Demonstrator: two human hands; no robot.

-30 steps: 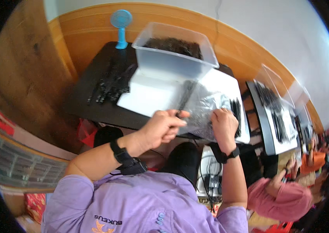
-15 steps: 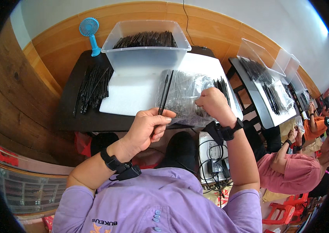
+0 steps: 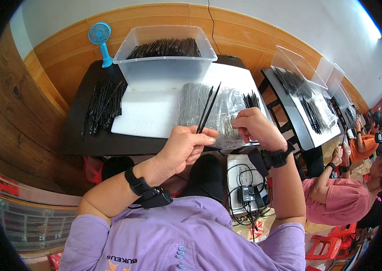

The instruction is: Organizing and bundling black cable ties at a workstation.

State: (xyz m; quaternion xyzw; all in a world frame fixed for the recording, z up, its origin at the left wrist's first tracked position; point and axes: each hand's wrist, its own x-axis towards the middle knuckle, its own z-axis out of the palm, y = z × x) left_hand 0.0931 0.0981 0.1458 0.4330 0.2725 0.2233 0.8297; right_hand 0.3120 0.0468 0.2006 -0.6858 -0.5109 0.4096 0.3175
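Observation:
My left hand (image 3: pixel 183 148) pinches two thin black sticks (image 3: pixel 208 107) between thumb and fingers; they point up and lean right, their tips a little apart. Beyond it lies a stack of clear plastic sleeves (image 3: pixel 195 104) on a white foam sheet (image 3: pixel 140 115). My right hand (image 3: pixel 259 128) is over the right part of the stack, thumb and fingertips closed together; whether a sleeve edge is between them I cannot make out. Black sticks (image 3: pixel 251 100) lie just past my right hand. A larger pile of black sticks (image 3: pixel 104 108) rests on the left of the dark table (image 3: pixel 76 131).
A clear bin (image 3: pixel 164 72) filled with black sticks stands at the back, beside a blue handheld fan (image 3: pixel 103 43). Under the table's right front, a white box (image 3: pixel 238 169) carries tangled cables. At the right, people work at another table (image 3: pixel 310 142) with similar bins.
The two sticks have swung from nearly upright to leaning right, and my left hand has moved slightly right. My right hand has shifted a little right and down.

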